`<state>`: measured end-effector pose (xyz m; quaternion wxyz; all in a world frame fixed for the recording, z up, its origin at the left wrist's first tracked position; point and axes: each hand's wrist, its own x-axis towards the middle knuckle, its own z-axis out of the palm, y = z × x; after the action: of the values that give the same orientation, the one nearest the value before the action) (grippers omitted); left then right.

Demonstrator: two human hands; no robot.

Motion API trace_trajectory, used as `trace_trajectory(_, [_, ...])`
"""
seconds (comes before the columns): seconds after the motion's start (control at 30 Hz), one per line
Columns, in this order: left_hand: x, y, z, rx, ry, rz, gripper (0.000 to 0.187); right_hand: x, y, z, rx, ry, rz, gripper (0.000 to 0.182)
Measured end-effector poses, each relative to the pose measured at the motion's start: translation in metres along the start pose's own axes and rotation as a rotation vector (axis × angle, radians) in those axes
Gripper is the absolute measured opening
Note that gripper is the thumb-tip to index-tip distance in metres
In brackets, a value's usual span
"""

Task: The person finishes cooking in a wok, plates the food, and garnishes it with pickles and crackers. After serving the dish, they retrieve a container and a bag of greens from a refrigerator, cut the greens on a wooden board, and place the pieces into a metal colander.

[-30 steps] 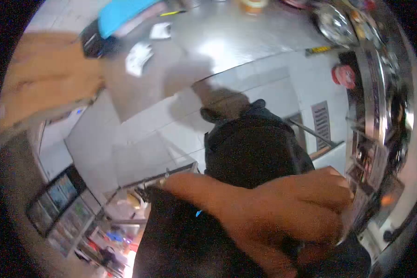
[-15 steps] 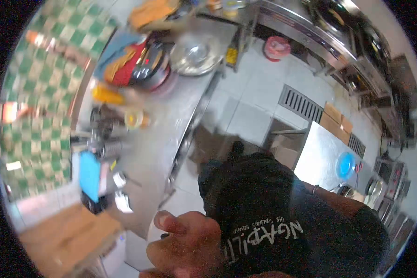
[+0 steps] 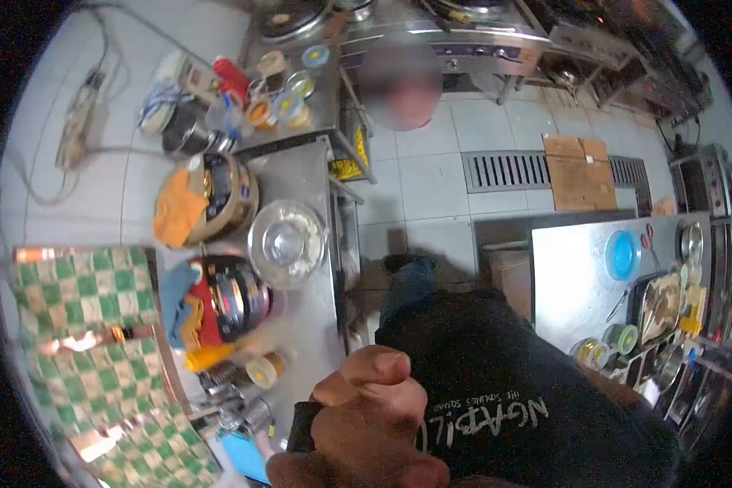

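- View has swung since the last frame: bowl point(image 3: 311, 248) and cookers point(image 3: 234, 297) sit lower in view, steel table point(image 3: 563, 268) shows more fully; left hand point(image 3: 366, 419) is a bit higher and further right.
- Left hand: in front of the shirt point(image 3: 496, 390); fingers curled well in, nearly closed, thumb over them; no held thing visible. Contact with shirt: can't tell.
- Right hand: hidden; only bare forearm point(image 3: 614, 390) shows, beside the steel table. Can't tell finger opening or grasp.
- Nearest things: shirt behind left hand; jar point(image 3: 267, 368) on the counter point(image 3: 305, 325), beyond the hand toward the cookers.
- Handling, my judgement: keep left fingers loose and close to the body, elbow in, clear of the jar. Turn slowly past the counter edge; look before swinging the right forearm near the tubs point(image 3: 622, 337).
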<state>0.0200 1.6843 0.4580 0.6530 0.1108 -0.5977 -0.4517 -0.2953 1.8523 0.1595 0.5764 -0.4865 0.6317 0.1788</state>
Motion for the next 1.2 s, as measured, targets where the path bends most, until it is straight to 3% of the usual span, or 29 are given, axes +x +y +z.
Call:
trace_trajectory(0.37, [0.097,-0.057,-0.074,0.03,0.007,-0.015,0.03,0.031,-0.065,-0.075,0.025,0.029,0.067,0.054])
trace_trajectory(0.5, [0.119,-0.059,-0.112,0.19,0.161,0.032,0.03,0.061,-0.108,-0.153,-0.157,0.011,-0.002,0.054])
trace_trajectory(0.6, [0.13,-0.049,-0.141,0.374,0.373,0.078,0.029,0.098,-0.182,-0.236,-0.408,0.014,-0.135,0.053])
trace_trajectory(0.7, [0.141,-0.035,-0.162,0.573,0.689,0.127,0.029,0.135,-0.29,-0.297,-0.65,0.148,-0.305,0.053])
trace_trajectory(0.73, [0.147,-0.033,-0.165,0.63,0.805,0.184,0.029,0.151,-0.327,-0.312,-0.622,0.303,-0.444,0.043])
trace_trajectory(0.77, [0.151,-0.031,-0.167,0.632,0.85,0.509,0.027,0.184,-0.362,-0.332,-0.74,0.357,-0.623,0.036])
trace_trajectory(0.83, [0.152,-0.022,-0.157,0.601,0.789,0.498,0.029,0.163,-0.491,-0.355,-0.593,0.454,-1.025,0.023])
trace_trajectory(0.87, [0.155,-0.024,-0.149,0.807,0.883,0.212,0.031,0.174,-0.544,-0.364,-0.563,0.481,-1.163,0.017])
trace_trajectory(0.9, [0.169,-0.03,-0.145,0.578,0.796,0.172,0.037,0.197,-0.601,-0.375,-0.586,0.678,-1.516,0.019])
trace_trajectory(0.93, [0.183,-0.037,-0.141,0.338,0.728,0.122,0.044,0.181,-0.663,-0.389,-0.582,0.583,-1.591,0.023])
trace_trajectory(0.97, [0.197,-0.043,-0.137,0.116,0.683,0.06,0.052,0.187,-0.723,-0.391,-0.575,0.77,-1.765,0.023])
trace_trajectory(1.0, [0.208,-0.053,-0.134,0.098,0.643,0.069,0.055,0.18,-0.778,-0.401,-0.704,0.97,-1.921,0.032])
trace_trajectory(1.07, [0.231,-0.068,-0.127,-0.094,0.506,0.203,0.067,0.188,-0.883,-0.412,-0.745,0.958,-1.808,0.028])
trace_trajectory(1.13, [0.237,-0.088,-0.135,-0.226,0.414,0.354,0.093,0.19,-0.971,-0.417,-0.832,0.979,-1.781,0.029])
trace_trajectory(1.17, [0.223,-0.111,-0.155,-0.117,0.275,0.443,0.068,0.194,-1.009,-0.423,-0.88,0.998,-1.79,0.031])
trace_trajectory(1.2, [0.224,-0.115,-0.157,-0.033,0.228,0.493,0.063,0.203,-1.047,-0.431,-0.843,0.896,-1.803,0.036])
